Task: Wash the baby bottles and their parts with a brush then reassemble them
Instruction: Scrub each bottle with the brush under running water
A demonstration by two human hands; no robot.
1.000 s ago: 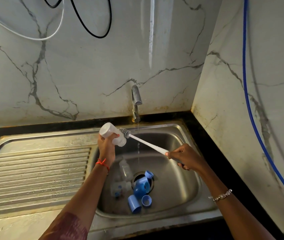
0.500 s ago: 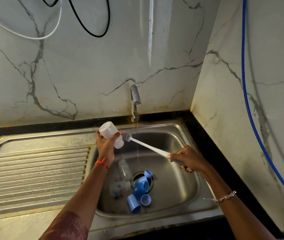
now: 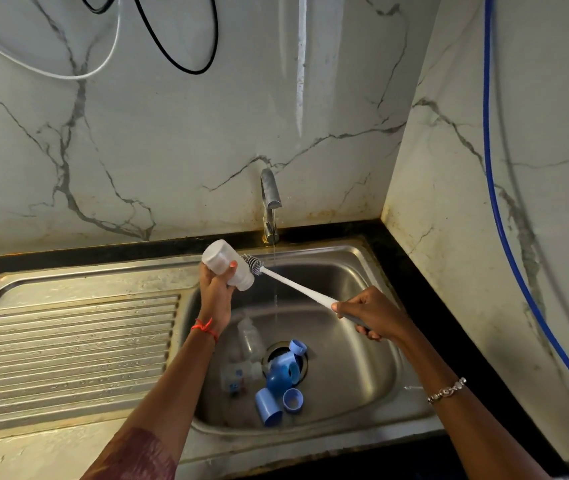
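Near the sink's (image 3: pixel 311 249) far edge, left grip (image 3: pixel 215 292) curls round the bottle (image 3: pixel 219 258); right grip (image 3: pixel 371 315) clasps the brush (image 3: pixel 293 284), bristles beside its mouth.

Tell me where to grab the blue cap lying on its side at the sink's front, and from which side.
Pinch the blue cap across its round wall, coming from above. It lies on its side on the sink floor, open end toward the near rim, so both curved flanks are exposed. A small blue ring sits close on its right; keep that finger tight.

left grip (image 3: pixel 215 289) raised, fingers curled | right grip (image 3: pixel 369 315) lower, fingers clenched
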